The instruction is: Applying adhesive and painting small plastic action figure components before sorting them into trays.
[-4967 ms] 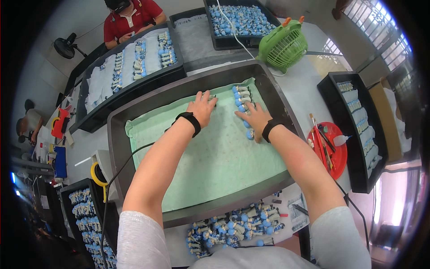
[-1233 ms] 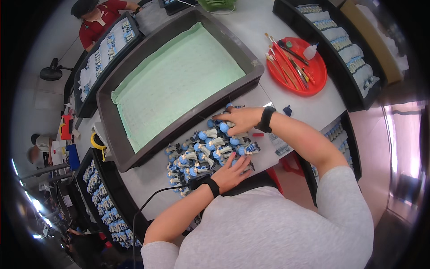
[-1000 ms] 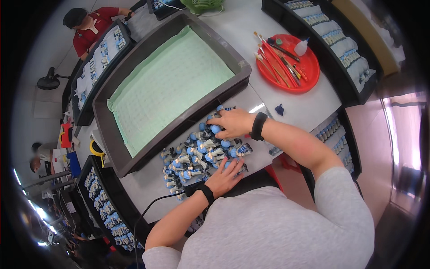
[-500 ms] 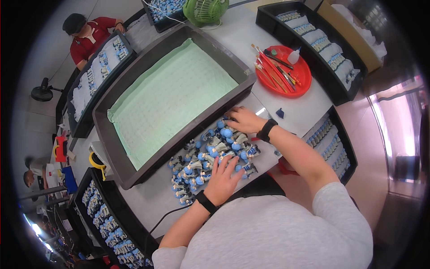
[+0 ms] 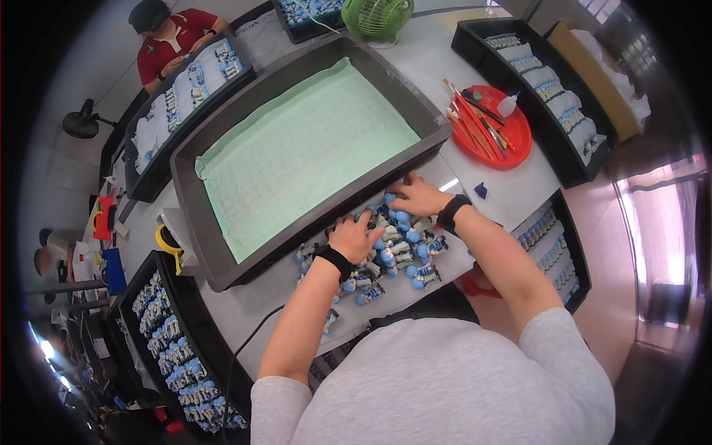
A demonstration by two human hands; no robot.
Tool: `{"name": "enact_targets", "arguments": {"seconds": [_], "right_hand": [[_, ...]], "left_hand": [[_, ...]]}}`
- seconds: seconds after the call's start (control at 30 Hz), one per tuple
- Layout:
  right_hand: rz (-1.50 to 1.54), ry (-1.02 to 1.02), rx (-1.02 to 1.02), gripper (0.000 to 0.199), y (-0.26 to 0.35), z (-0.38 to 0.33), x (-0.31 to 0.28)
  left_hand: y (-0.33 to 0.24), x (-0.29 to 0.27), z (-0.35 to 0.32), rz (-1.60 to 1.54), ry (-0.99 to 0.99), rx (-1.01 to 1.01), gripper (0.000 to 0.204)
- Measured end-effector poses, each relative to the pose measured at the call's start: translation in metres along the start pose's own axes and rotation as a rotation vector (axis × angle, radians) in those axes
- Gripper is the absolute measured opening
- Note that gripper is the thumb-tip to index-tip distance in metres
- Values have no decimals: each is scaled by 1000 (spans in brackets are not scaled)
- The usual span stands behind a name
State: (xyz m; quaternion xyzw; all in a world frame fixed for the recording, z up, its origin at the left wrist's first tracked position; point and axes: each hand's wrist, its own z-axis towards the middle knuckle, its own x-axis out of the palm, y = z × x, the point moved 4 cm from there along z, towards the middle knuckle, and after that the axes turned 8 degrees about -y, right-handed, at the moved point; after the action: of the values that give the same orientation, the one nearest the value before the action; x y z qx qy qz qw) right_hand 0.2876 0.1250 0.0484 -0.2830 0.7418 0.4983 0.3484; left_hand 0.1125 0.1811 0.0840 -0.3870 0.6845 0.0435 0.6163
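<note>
A pile of small figurines (image 5: 400,256) with blue heads and pale grey bodies lies on the white table before me. Over its left side, my left hand (image 5: 352,239) rests with fingers spread, the tips among the figurines by the tray. My right hand (image 5: 421,199) touches the far right of the pile, its fingers apart and slightly curved; no figurine is plainly gripped by either. Just beyond both hands stands a large grey-brown tray (image 5: 404,90), lined with pale green cloth (image 5: 304,148). Several figurines are partly hidden under my hands.
At the right sits a red dish (image 5: 519,152) of brushes and a small bottle. Black crates of figurines stand at the far right (image 5: 475,55), lower left (image 5: 196,311) and far left (image 5: 245,55). A green fan (image 5: 378,18) stands behind. Across the table, a person in red (image 5: 196,33) works.
My left hand has moved away from me, from the pile's near side to its far left by the tray. The pile is less spread out on the left. The whole view has shifted slightly.
</note>
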Motion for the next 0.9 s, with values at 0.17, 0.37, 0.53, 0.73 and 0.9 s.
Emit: {"name": "enact_targets", "arguments": {"seconds": [0.17,0.37,0.53,0.73,0.9], "right_hand": [[-36,20,120,59,4,-7,-5],[-47,-7,110,59,9,-1,1],[-38,31,159,56,7,-2,-1],[38,1,164,57,9,-8,-7],[134,-202,125,58,2,-19,-16]], "left_hand": [[-5,0,6,-47,24,118,50],[15,4,14,18,-35,194,54],[0,-1,10,36,113,208,55],[-4,-5,11,2,198,158,57],[-8,-16,1,-24,115,217,54]]}}
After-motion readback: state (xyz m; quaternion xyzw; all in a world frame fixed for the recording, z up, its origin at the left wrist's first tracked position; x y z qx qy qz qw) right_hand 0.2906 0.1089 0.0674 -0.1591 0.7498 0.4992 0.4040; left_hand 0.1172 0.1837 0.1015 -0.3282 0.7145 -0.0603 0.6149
